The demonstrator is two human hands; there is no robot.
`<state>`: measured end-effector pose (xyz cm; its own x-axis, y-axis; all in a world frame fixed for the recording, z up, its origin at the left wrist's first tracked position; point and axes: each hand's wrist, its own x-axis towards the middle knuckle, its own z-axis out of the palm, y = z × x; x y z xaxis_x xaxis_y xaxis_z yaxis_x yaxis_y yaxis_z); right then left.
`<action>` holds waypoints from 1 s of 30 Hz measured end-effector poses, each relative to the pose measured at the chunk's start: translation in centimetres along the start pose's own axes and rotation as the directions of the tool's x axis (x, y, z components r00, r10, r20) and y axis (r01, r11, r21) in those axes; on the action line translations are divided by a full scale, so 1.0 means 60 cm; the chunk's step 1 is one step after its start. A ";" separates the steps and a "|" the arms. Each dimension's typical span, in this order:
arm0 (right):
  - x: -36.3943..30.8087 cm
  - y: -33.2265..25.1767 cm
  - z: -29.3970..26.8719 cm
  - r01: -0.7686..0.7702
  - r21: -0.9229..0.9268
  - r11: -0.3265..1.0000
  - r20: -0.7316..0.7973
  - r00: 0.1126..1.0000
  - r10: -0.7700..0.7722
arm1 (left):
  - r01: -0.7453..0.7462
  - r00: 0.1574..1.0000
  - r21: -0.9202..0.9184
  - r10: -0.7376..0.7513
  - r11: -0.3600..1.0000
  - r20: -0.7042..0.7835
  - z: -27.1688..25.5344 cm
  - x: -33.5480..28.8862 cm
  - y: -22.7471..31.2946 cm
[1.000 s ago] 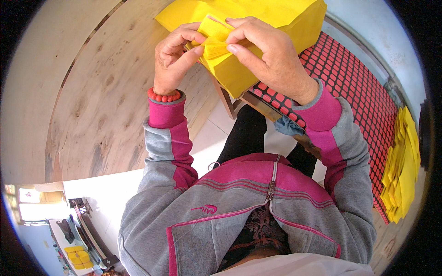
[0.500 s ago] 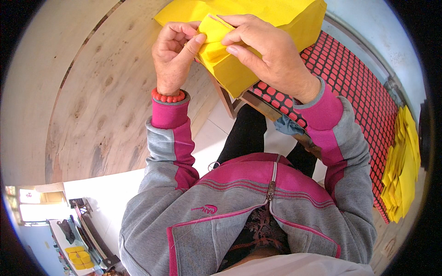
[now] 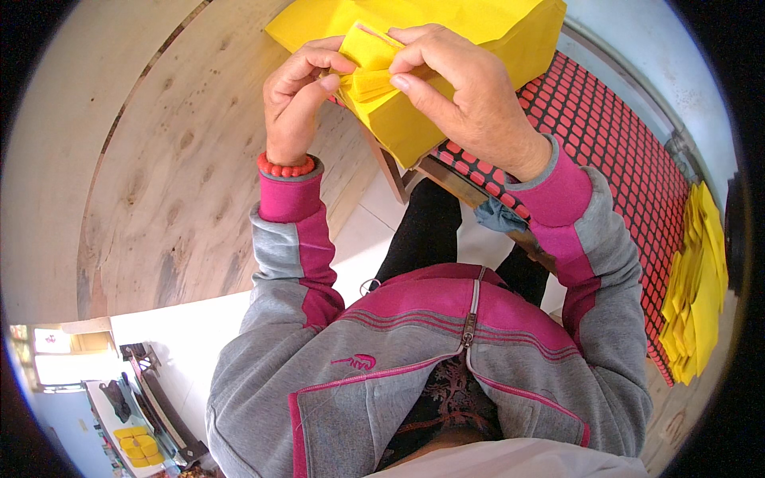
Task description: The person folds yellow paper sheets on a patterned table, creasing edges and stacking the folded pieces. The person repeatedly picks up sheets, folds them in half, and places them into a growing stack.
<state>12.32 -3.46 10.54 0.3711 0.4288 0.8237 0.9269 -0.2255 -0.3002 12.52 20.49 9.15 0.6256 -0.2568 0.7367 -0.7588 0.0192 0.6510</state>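
A large piece of yellow non-woven fabric (image 3: 498,40), shaped like a bag, lies in front of me at the top of the view. Its near end is folded into a small thick flap (image 3: 370,54) with pleated layers beneath. On the flap's left side, my left hand (image 3: 296,99) grips the edge with curled fingers, the thumb lower down by the layers. My right hand (image 3: 470,103) pinches the right side, index finger on top and thumb against the pleats. A red bead bracelet (image 3: 285,166) circles my left wrist. The fingertips behind the flap are hidden.
To the left stretches a pale wooden board (image 3: 159,159). A red-and-black patterned surface (image 3: 606,151) runs along the right, with a stack of yellow fabric pieces (image 3: 693,295) at its near end. Yellow bundles (image 3: 139,446) lie on a table at lower left.
My left thumb has slid down and left off the flap's face, and the left hand has shifted slightly left. The right fingers have moved a little on the fold, showing more pleats.
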 end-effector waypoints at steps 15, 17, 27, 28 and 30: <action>-0.002 -0.002 0.007 -0.027 0.030 0.999 -0.035 0.999 0.028 | 0.020 0.999 -0.002 -0.020 1.000 0.025 0.001 -0.002 0.003; -0.003 -0.002 0.007 -0.036 0.035 0.999 -0.033 0.999 0.037 | 0.023 1.000 0.001 -0.023 1.000 0.020 0.002 -0.001 0.004; -0.002 0.000 0.005 -0.049 0.097 0.994 -0.066 0.996 0.056 | 0.088 0.995 -0.019 -0.088 0.996 -0.051 0.016 -0.001 0.012; -0.002 0.001 0.004 -0.059 0.127 0.990 -0.072 0.995 0.068 | 0.046 0.997 0.027 -0.044 0.999 -0.066 0.020 0.002 0.013; -0.001 0.002 0.003 -0.086 0.205 0.975 -0.070 0.992 0.102 | -0.034 0.995 0.132 0.047 0.991 -0.094 0.031 0.007 0.016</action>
<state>12.40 -3.35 10.36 0.4589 0.3412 0.8204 0.8835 -0.0773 -0.4621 11.72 18.60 9.73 0.6036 -0.1640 0.7802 -0.7970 -0.1000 0.5956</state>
